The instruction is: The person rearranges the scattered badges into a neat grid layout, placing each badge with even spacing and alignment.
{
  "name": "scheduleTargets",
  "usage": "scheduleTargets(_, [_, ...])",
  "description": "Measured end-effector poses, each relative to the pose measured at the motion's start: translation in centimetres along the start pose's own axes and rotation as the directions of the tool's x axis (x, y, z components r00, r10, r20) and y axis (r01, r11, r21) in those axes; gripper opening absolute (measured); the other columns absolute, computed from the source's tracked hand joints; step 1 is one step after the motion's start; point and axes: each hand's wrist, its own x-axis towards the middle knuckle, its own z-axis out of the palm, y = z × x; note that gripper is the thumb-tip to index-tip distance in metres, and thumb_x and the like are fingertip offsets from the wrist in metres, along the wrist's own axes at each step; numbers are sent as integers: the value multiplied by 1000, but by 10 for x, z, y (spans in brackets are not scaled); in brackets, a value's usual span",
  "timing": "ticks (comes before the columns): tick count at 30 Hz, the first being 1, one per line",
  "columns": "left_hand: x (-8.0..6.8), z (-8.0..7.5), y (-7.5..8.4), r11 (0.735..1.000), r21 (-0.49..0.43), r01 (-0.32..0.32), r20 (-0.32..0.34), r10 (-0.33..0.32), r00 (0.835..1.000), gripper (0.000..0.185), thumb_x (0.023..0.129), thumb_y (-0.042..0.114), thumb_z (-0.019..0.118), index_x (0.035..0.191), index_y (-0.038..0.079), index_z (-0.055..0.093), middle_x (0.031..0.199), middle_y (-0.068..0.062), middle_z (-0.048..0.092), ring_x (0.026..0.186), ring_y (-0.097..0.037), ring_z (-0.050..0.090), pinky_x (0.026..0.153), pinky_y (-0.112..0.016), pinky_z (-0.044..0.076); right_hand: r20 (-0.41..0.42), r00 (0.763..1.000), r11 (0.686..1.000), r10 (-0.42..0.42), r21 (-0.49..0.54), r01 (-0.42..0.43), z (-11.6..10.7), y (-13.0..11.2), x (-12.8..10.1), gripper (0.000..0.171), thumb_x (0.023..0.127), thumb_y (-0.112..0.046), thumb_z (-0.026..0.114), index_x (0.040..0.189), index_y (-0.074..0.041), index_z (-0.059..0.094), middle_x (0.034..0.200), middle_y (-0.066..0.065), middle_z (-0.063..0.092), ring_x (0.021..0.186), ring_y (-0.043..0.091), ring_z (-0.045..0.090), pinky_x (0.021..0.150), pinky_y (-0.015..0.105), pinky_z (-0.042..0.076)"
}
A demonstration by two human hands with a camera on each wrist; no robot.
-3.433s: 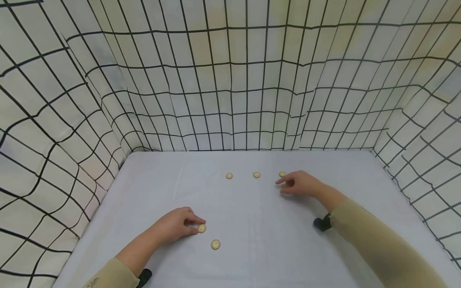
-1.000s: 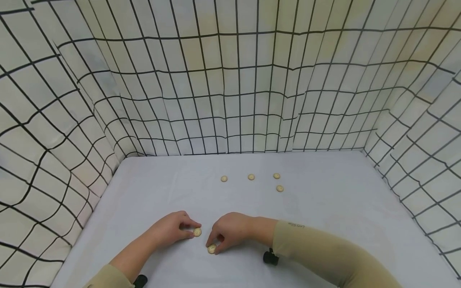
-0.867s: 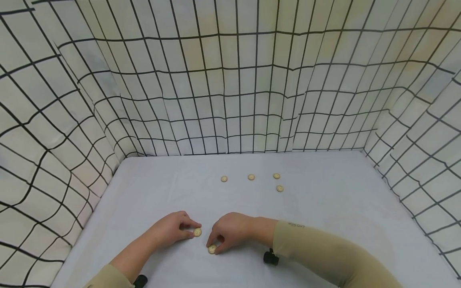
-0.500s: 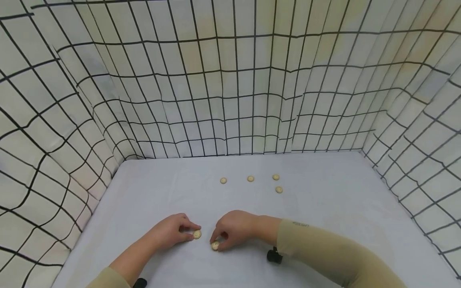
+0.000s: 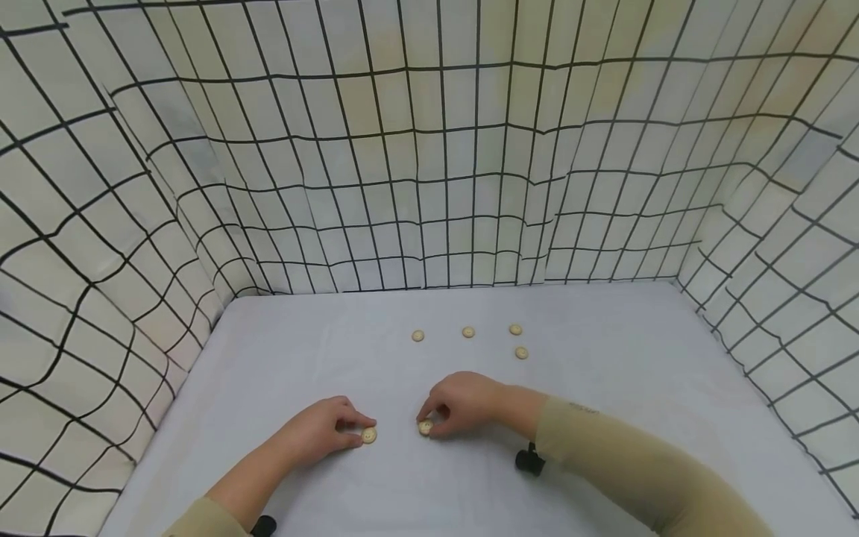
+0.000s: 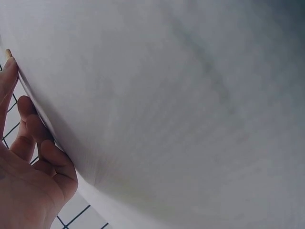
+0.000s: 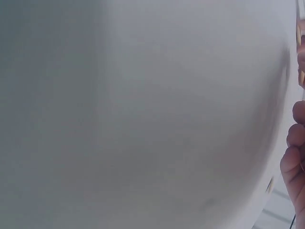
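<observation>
left hand: I see fingertips curled, touching button A
right hand: pinching button B on table
far buttons: four, well apart from hands

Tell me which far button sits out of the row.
The button nearest the right wall: it lies just in front of the right end button, while the other three form one line.

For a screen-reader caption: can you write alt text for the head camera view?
Two hands rest on a pale table, the right hand pinching a button and the left hand touching another button. Four more buttons lie farther back before a grid-patterned curtain.
</observation>
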Motion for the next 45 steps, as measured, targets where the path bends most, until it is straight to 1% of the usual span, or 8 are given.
scheduleTargets(5, [1, 1, -1, 1000, -1, 5, -4, -5, 1000, 27, 81, 23, 82, 105, 34, 78, 87, 14, 57, 79, -10, 50, 72, -29, 43, -31, 998, 998, 56, 21, -56, -4, 19, -4, 23, 89, -35, 73, 112, -32, 76, 71, -18, 55, 69, 1, 48, 67, 21, 40])
scheduleTargets(10, [2, 2, -3, 1000, -5, 13, -3, -13, 1000, 27, 81, 23, 82, 105, 35, 78, 87, 14, 57, 79, -9, 50, 72, -29, 42, -31, 988, 988, 149, 51, -148, -11, 34, -6, 24, 89, -35, 73, 113, -30, 76, 75, -16, 57, 72, 4, 51, 69, 24, 42])
scheduleTargets(17, [1, 0, -2, 1000, 7, 8, 3, -8, 1000, 27, 82, 24, 81, 106, 35, 78, 88, 15, 57, 80, -9, 51, 74, -30, 43, -60, 954, 956, 294, 30, -293, -21, 54, -8, 25, 90, -39, 71, 113, -32, 76, 75, -15, 59, 73, 7, 53, 70, 29, 43])
scheduleTargets(20, [1, -1, -1, 1000, 5, 11, 6, -11, 1000, 27, 81, 23, 82, 105, 35, 78, 88, 15, 58, 80, -9, 51, 74, -30, 43, -77, 940, 944, 331, 26, -330, -24, 63, -8, 24, 91, -39, 70, 112, -32, 76, 75, -13, 59, 74, 9, 53, 71, 30, 43])
scheduleTargets(27, [1, -1, -2, 1000, 5, -3, 17, 3, 1000, 27, 82, 24, 81, 106, 35, 77, 89, 15, 58, 81, -9, 52, 74, -30, 43, -99, 906, 911, 411, 77, -405, -28, 83, -10, 22, 90, -40, 71, 110, -32, 76, 77, -10, 59, 77, 11, 52, 72, 32, 42])
scheduleTargets(31, [0, -1, -1, 1000, -2, -4, 16, 4, 1000, 27, 82, 24, 82, 106, 35, 78, 89, 15, 58, 80, -9, 51, 73, -29, 43, -93, 892, 897, 442, 65, -438, -32, 88, -11, 23, 89, -42, 71, 110, -32, 76, 77, -8, 60, 78, 12, 52, 71, 33, 41])
scheduleTargets(39, [-1, 0, 0, 1000, -8, -10, 5, 10, 1000, 27, 81, 23, 82, 105, 35, 77, 89, 15, 58, 80, -10, 50, 73, -30, 42, -74, 886, 888, 459, 56, -456, -35, 95, -12, 24, 89, -40, 72, 110, -31, 76, 78, -8, 60, 78, 13, 52, 73, 33, 42])
scheduleTargets(45, [-1, -1, -1, 1000, -2, -11, -1, 11, 1000, 27, 81, 23, 82, 104, 36, 77, 88, 15, 58, 80, -9, 51, 73, -30, 43, -73, 899, 901, 433, 25, -432, -35, 99, -12, 23, 90, -38, 71, 111, -30, 76, 76, -8, 59, 76, 11, 52, 72, 33, 42])
